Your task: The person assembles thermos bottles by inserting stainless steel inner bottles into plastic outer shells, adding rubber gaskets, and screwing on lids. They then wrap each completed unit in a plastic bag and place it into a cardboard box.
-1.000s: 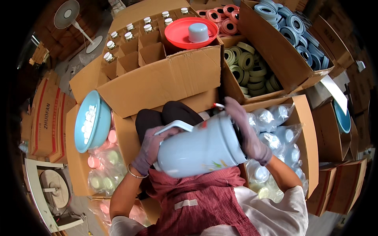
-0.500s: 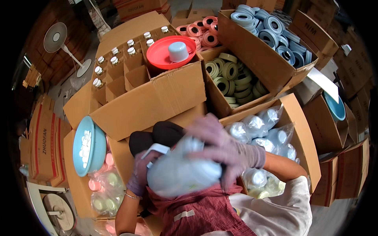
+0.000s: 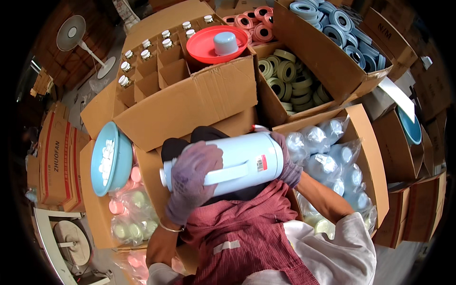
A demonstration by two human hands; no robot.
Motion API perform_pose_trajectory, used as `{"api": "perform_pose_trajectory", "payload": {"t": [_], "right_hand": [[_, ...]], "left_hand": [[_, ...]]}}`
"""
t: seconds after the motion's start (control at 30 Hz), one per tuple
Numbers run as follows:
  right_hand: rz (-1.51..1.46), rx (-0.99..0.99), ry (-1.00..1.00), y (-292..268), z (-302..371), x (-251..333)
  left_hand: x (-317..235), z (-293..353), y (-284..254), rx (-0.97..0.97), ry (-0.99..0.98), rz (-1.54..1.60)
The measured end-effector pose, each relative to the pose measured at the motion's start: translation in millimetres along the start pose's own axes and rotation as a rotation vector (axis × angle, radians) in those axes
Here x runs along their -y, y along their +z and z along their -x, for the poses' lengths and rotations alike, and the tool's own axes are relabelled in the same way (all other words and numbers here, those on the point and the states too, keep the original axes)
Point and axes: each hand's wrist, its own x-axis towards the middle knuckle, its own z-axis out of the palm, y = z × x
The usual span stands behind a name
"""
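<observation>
Cardboard boxes are crowding all round; the pale blue flask is lying sideways between 2 gloved hands, left hand fingers wrapping its neck end, right hand cupping its base.

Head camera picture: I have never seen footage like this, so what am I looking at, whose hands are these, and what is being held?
The picture comes from a wide fisheye camera worn on a person's head, looking down, so straight edges bend near the rim. The two gloved hands are the wearer's own. The left hand wraps over a pale blue flask lying sideways above the lap; the right hand has its grip on the flask's wider end. Around them stand open cardboard boxes: one with dividers and capped bottles, one with a red lid resting on top, boxes of green rings and blue rings, and one with bagged pale parts. A blue bowl sits to the left.
</observation>
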Motion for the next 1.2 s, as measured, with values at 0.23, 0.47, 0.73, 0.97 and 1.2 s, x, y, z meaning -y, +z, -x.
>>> {"api": "perform_pose_trajectory", "payload": {"t": [0.23, 0.47, 0.73, 0.97, 1.2], "right_hand": [[1.468, 0.461, -0.744, 109.4, 40.9, 57.0], [1.172, 0.482, -0.43, 92.2, 36.0, 51.5], [0.337, -0.035, -0.077, 6.4, 24.6, 1.3], [1.124, 0.672, -0.389, 88.9, 17.4, 57.1], [0.786, 0.159, -0.262, 66.6, 12.2, 22.1]], "left_hand": [[35.0, 41.3, -13.0, 0.193, -0.676, 0.492], [17.4, 38.3, 10.7, -0.063, -1.06, 0.623], [20.1, 10.4, 15.6, -0.027, -0.043, 0.109], [37.2, 50.0, 0.1, 0.224, -0.612, 0.319], [32.7, 51.5, 14.3, -0.254, -0.71, 0.512]]}}
